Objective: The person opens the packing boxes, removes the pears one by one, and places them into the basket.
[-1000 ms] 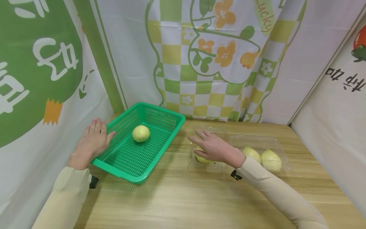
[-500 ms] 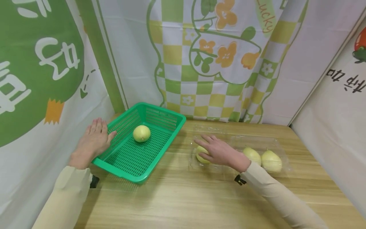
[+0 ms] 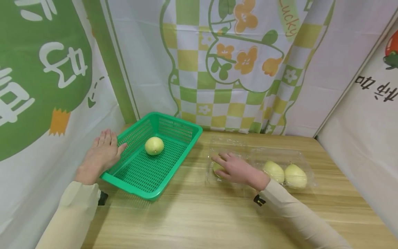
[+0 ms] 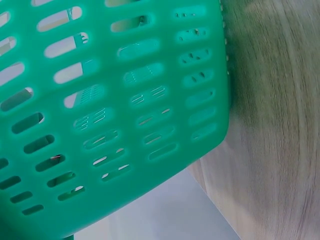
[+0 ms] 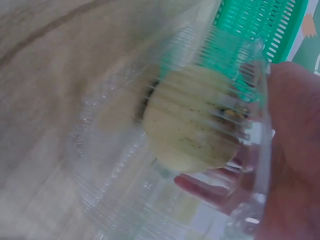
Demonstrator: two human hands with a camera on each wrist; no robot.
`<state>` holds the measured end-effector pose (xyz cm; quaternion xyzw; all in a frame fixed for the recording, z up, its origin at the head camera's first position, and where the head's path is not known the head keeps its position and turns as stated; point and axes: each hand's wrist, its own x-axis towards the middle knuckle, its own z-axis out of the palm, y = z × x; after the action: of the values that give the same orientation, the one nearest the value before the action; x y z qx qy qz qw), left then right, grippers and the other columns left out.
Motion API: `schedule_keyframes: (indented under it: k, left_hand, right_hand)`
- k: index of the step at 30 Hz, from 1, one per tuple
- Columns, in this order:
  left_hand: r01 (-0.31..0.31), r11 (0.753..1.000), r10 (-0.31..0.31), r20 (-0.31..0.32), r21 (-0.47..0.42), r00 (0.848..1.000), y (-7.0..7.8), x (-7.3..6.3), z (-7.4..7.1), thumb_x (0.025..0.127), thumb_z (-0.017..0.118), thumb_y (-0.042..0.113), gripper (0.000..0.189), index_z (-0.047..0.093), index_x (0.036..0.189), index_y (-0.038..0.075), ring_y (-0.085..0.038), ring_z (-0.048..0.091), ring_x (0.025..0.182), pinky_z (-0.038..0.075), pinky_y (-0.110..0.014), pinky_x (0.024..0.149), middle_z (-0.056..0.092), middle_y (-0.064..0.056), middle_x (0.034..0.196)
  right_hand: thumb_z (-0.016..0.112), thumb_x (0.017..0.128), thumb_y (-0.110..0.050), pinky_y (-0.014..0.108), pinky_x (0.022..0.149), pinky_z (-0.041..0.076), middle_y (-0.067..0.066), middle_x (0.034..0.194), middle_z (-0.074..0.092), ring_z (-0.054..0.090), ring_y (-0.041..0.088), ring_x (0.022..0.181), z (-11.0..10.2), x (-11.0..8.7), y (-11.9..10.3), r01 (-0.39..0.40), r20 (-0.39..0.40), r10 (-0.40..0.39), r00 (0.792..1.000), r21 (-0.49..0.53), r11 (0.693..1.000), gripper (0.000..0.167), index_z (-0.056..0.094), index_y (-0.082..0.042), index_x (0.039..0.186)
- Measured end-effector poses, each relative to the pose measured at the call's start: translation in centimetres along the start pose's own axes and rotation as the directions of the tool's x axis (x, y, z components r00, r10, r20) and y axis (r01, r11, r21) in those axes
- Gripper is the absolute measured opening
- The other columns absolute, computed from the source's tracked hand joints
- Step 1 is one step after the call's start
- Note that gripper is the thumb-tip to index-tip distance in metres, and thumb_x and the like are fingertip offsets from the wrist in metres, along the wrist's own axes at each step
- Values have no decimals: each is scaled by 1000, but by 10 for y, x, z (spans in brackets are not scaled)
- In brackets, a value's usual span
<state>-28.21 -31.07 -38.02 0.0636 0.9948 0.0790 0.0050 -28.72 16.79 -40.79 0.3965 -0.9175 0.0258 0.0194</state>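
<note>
My left hand [image 3: 103, 152] rests with straight fingers along the left rim of the green plastic basket [image 3: 168, 183], whose slotted side wall [image 4: 125, 185] fills much of the left wrist view. One round yellow-green pear [image 3: 154, 146] lies inside the basket. On the right, my right hand [image 3: 234, 168] is down over another pear [image 5: 190, 120] in a clear plastic clamshell box [image 5: 110, 165]. Its fingers spread around that pear, partly covering it in the head view. In the right wrist view, a fingertip [image 5: 192, 185] lies just beside the pear, seen through the clear plastic.
Two more pears [image 3: 273, 172] sit in a clear plastic box section [image 3: 306, 169] under my right forearm. All stands on a wood-grain table [image 3: 192, 214]. A printed curtain [image 3: 192, 79] hangs along the back edge, with white cloth sides at left and right.
My right hand first draws slightly right, then lowers onto the pear in the clear box, its fingers coming down around it. My left hand and the basket stay in place.
</note>
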Motion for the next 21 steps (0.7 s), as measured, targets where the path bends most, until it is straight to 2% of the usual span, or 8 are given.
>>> schedule_keyframes:
  k: [4, 13, 21]
  left_hand:
    - [-4, 1000, 4, -4, 4, 1000, 1, 1, 1, 103, 7, 56, 87, -6, 149, -16, -54, -12, 145, -1, -67, 119, -15, -38, 154]
    - [0, 1000, 0, -5, -3, 1000, 2, 0, -1, 103, 8, 56, 87, -5, 149, -16, -55, -11, 145, -2, -67, 119, -14, -39, 154]
    - [-6, 1000, 6, -10, -7, 1000, 2, -1, 0, 104, 8, 55, 86, -4, 149, -17, -55, -11, 145, -1, -67, 119, -14, -40, 154]
  right_hand:
    - [47, 103, -42, 56, 113, 39, 26, 148, 45, 45, 42, 135, 3, -1, 2, -12, -1, 12, 1000, 22, 1000, 58, 37, -13, 152]
    - [51, 102, -39, 50, 104, 48, 18, 136, 56, 54, 34, 124, 8, 6, 6, 33, -52, -32, 998, 17, 999, 49, 52, -9, 140]
    - [57, 99, -37, 48, 98, 51, 14, 130, 58, 55, 32, 119, 10, 10, 5, 4, -64, -2, 998, 36, 999, 47, 56, -9, 136]
